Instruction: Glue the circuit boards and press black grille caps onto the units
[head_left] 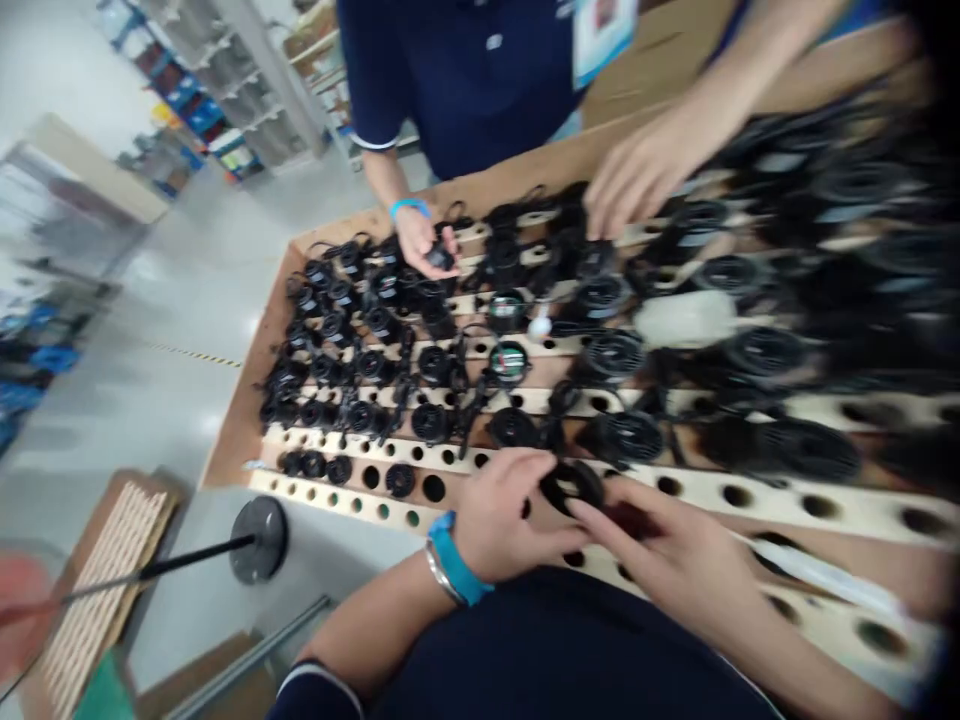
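Observation:
Both hands meet in front of my body around a black round plastic part [576, 484], which has a hollow inside. The fingers of my left hand [506, 515] curl about its left side. On its right side my right hand [679, 550] grips the rim between thumb and fingers; blur hides its finer detail. Just beyond them, rows of black cylindrical units with cables [431, 423] stand on a pale wooden rack with round holes [337, 497]. Two of these units have green circuit boards [508, 362] showing at the top.
Across the rack a co-worker [487, 90] holds a small black part [439, 257]; another person's hand [637, 175] reaches over the units. A translucent bottle [686, 318] lies among them, and a white tube-like tool [829, 573] rests at right. A round black stand base [259, 540] is on the floor.

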